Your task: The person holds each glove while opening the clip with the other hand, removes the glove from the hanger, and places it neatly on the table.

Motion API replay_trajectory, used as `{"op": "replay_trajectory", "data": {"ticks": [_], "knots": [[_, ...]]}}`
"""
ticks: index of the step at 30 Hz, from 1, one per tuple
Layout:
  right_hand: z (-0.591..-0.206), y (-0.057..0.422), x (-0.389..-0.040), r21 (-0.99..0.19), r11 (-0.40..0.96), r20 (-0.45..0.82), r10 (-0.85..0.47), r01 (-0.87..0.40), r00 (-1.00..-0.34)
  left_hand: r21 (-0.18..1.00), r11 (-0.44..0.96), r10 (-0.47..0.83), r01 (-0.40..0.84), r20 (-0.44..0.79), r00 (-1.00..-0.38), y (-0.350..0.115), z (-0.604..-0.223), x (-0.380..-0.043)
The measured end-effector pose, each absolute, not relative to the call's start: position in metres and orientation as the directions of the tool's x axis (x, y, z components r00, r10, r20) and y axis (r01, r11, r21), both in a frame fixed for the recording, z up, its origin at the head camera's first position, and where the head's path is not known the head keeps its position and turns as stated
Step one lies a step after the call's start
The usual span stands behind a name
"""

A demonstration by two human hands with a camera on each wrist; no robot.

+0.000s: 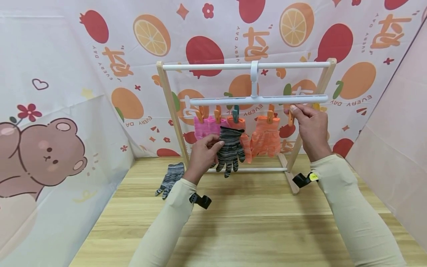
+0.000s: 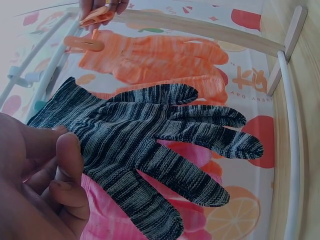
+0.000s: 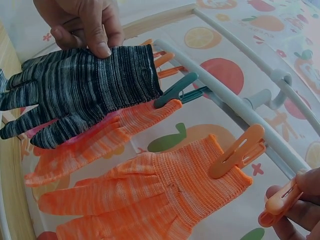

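A black-and-grey striped glove (image 1: 230, 148) hangs fingers-down from my left hand (image 1: 204, 155), which pinches it near the cuff between thumb and fingers. My right hand (image 1: 313, 129) grips an orange clothespin (image 3: 282, 202) just below the right end of a white hanger (image 1: 287, 99). Left of that clothespin, an orange glove (image 1: 267, 137) is clipped to the hanger by another orange clothespin (image 3: 237, 152). Behind the striped glove hang a second orange glove (image 3: 100, 150), held by a teal clothespin (image 1: 235, 114), and pink gloves (image 1: 203, 128) under orange clothespins.
The hanger hooks over the top bar of a wooden rack (image 1: 171, 107) with white rods. Another grey striped glove (image 1: 171, 178) lies on the wooden table (image 1: 233, 230) left of the rack. A yellow clothespin (image 1: 316, 106) shows behind my right hand. Printed cloth surrounds the table.
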State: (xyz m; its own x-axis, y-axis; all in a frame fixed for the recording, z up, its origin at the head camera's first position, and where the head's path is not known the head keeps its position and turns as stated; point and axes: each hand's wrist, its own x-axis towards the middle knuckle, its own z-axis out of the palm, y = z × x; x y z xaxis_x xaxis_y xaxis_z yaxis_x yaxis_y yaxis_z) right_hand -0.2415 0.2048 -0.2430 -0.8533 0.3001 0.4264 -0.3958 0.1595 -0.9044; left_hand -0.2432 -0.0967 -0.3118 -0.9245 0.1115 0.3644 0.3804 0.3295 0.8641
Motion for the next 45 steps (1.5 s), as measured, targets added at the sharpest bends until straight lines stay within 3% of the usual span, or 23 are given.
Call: {"op": "replay_trajectory", "data": {"ticks": [45], "knots": [[-0.245,0.203,-0.239,-0.898,0.174,0.439,0.302,-0.404,-0.846,0.873,0.343,0.039,0.347,0.356,-0.934,-0.120,-0.318,-0.244]]}}
